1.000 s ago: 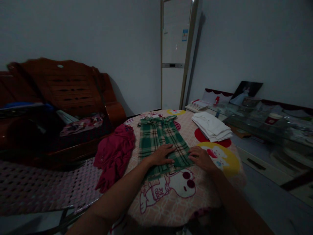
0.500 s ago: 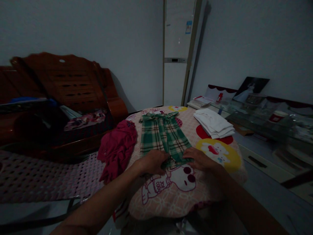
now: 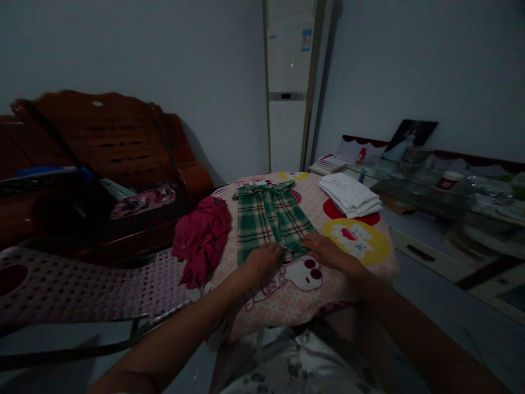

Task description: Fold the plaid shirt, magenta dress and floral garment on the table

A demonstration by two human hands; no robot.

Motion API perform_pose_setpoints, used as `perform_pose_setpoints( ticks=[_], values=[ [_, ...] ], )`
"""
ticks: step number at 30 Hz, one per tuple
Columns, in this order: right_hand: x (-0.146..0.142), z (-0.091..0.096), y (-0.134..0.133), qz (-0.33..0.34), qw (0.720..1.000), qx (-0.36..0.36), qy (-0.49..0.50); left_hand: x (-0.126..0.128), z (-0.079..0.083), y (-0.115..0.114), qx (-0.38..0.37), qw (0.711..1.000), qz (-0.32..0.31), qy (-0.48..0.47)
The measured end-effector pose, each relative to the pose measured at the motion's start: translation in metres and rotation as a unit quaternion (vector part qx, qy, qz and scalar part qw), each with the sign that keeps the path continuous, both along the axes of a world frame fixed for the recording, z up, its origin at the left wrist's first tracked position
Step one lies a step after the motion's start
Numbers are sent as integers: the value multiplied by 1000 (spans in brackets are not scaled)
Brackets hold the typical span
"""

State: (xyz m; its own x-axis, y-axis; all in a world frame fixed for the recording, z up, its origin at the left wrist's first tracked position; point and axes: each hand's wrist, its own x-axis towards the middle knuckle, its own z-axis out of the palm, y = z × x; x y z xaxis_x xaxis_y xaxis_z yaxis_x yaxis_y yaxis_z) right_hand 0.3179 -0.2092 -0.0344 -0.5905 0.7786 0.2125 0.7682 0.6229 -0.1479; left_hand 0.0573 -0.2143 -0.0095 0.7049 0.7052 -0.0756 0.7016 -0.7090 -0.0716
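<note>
green-and-cream plaid cloth garment is lying flat on the round, pink-patterned cloth-covered table, apparently so both hands are reaching its near edge | left hand: fingers lying close together there, pinch unclear | right hand: fingers bending slightly, touching near right corner, pinch unclear

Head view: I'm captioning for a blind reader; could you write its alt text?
A person's bare left hand and bare right hand touch the near end of a green plaid fabric garment on a pink patterned cloth. A crumpled crimson garment lies to its left, a folded white cloth to its right.
</note>
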Motion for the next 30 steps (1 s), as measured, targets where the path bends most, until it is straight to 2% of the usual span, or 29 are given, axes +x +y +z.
perform_pose_setpoints(
  ticks=[5,10,14,18,21,25,30],
  values=[
    [2,-3,-3,-40,998,36,-16,-16,-11,1,17,998,49,-40],
    [3,-7,-2,-41,998,47,-25,-26,-21,3,34,991,91,-92],
    [1,-4,0,-43,998,40,-37,-28,-24,3,37,992,79,-93],
    [2,1,-1,-15,999,24,-27,-29,-23,4,39,994,57,-84],
    [4,1,-1,-26,999,12,-25,-29,-22,4,32,994,61,-83],
    [10,-7,5,-31,999,19,0,-28,-19,3,38,994,67,-72],
    [22,-19,12,-16,996,39,74,-30,-18,0,42,995,36,-85]
  ],
)
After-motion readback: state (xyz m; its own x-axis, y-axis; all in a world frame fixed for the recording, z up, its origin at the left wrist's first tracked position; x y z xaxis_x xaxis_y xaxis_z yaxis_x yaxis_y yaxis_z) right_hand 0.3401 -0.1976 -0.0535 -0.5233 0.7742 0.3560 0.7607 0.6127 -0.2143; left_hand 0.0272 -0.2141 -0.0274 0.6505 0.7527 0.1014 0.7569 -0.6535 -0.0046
